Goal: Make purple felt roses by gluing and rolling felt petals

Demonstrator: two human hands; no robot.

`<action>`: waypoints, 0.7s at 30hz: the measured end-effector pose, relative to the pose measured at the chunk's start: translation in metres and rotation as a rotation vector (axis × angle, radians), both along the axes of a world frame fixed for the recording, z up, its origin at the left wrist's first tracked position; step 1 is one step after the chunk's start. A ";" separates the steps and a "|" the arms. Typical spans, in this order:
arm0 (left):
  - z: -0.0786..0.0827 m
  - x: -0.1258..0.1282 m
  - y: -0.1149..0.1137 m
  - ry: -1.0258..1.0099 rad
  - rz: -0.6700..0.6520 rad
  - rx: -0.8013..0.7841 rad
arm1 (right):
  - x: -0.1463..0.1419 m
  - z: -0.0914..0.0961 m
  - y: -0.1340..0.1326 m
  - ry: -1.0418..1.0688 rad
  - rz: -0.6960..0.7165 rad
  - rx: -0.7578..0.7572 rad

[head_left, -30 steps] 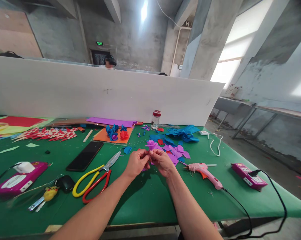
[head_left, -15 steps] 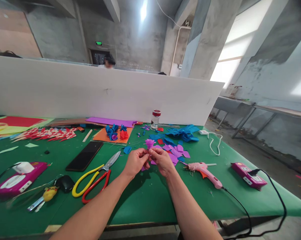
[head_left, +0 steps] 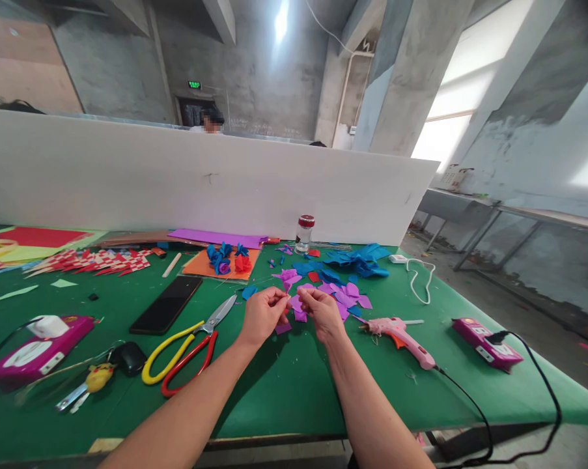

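head view: two hands meet over the green table. left hand and right hand each have fingertips pinched shut on one purple flower, which is raised just above the felt, between the hands. one purple scrap lies under the left hand, and a loose heap of purple petals lies just beyond the right hand. one pair of scissors lies left of the hands, one phone beyond it, one pink glue gun right of the hands. two magenta boxes: box one far left, box two far right. one jar stands by the white wall. bare felt runs from the hands to the near edge; the right edge is well apart from the hands.
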State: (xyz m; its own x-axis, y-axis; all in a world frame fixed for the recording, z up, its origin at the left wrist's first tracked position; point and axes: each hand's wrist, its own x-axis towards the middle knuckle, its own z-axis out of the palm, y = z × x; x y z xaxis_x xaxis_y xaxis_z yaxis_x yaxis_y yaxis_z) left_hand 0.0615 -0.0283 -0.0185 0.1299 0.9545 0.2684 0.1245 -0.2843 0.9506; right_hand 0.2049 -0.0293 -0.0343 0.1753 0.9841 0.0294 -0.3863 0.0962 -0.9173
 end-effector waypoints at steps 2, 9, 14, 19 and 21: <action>0.002 0.001 -0.001 -0.007 0.006 0.002 | -0.002 0.001 0.000 -0.056 0.004 0.022; 0.007 0.001 -0.007 0.022 0.023 0.001 | -0.011 0.004 -0.004 -0.197 -0.042 0.109; 0.006 0.002 -0.008 0.073 0.015 0.029 | -0.012 0.005 -0.004 -0.171 -0.044 0.105; 0.005 0.003 -0.009 0.071 0.065 0.031 | -0.012 0.005 -0.005 -0.227 -0.004 0.130; 0.005 0.003 -0.009 0.044 0.076 0.010 | -0.013 0.004 -0.005 -0.208 0.017 0.130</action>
